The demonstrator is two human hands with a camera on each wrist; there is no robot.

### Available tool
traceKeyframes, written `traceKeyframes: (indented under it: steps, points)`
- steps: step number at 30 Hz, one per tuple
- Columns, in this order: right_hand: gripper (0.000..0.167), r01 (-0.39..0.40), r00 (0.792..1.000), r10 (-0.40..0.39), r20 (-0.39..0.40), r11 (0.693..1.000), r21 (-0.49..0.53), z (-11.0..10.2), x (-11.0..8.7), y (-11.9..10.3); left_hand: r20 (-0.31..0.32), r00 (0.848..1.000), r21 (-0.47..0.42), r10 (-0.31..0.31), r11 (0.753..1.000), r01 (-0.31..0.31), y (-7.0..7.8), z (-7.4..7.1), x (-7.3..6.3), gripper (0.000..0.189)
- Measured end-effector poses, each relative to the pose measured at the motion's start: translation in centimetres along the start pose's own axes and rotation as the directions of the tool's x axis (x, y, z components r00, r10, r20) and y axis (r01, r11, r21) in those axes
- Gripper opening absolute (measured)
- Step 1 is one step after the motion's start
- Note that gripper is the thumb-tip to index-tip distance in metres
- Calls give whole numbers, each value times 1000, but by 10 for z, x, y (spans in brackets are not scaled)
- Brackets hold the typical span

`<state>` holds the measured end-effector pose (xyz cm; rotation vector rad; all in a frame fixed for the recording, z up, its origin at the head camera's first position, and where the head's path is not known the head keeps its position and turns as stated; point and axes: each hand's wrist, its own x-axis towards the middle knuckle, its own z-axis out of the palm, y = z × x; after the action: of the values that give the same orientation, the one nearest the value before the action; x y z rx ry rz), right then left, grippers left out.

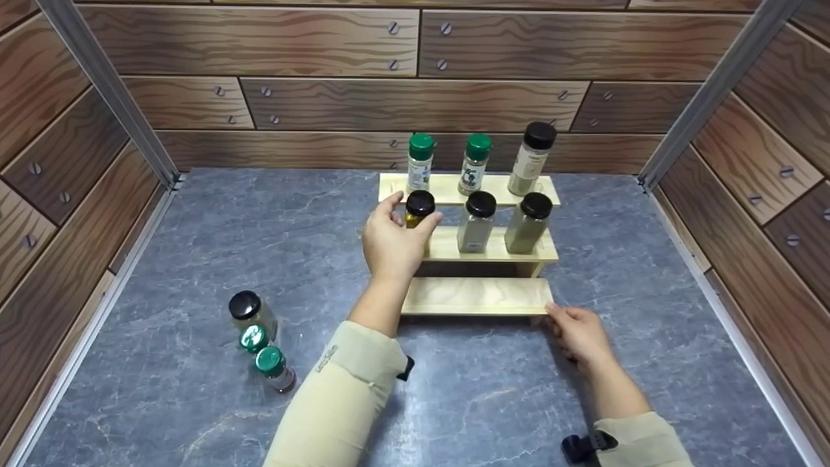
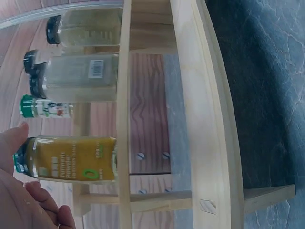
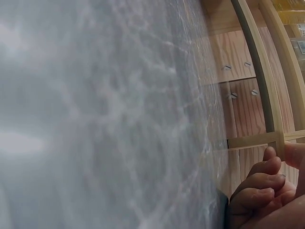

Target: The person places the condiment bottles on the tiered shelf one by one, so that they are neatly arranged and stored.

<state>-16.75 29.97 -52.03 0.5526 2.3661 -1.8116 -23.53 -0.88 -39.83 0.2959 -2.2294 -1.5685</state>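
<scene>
Just beyond the palm of the left hand (image 1: 394,245), I see the yellow-filled spice jar (image 2: 71,160) upright on the middle tier (image 1: 444,244) of the wooden step rack (image 1: 480,258). On my feed that hand looks unclenched, thumb and fingers spread around the black lid (image 1: 420,202) with gaps beside it; whether a fingertip brushes the jar, I cannot tell. The right hand (image 1: 579,334) pinches the near right corner of the bottom tier (image 1: 476,295).

My main worry is a thumb catching the lid if the left hand draws away, which could tip the jar. Just past the left fingertips stands a green-capped shaker (image 1: 420,165), so a forward nudge might topple that too. If the right hand pulled or lifted its corner, I think the rack could tilt and send several jars sliding. To the left of the left forearm, a loose black-capped jar (image 1: 246,306) and two green-topped bottles (image 1: 271,361) sit close together; a wide sweep of the left sleeve (image 1: 343,395) could bowl them over.
</scene>
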Motion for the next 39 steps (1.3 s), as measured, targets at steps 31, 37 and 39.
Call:
traceKeyframes:
  steps: [31, 37, 39]
  points:
    - [43, 0, 1000, 0, 7, 1000, -3, -6, 3, 0, -246, 950, 180, -190, 955, 238, -63, -203, -21, 49]
    - [46, 4, 1000, -3, 16, 1000, -17, -2, 4, 1, -81, 934, 348, -348, 868, 353, -102, -233, -14, 69]
    - [46, 6, 1000, -6, 18, 1000, -19, 0, 4, 2, -37, 924, 369, -382, 854, 367, -111, -235, -15, 74]
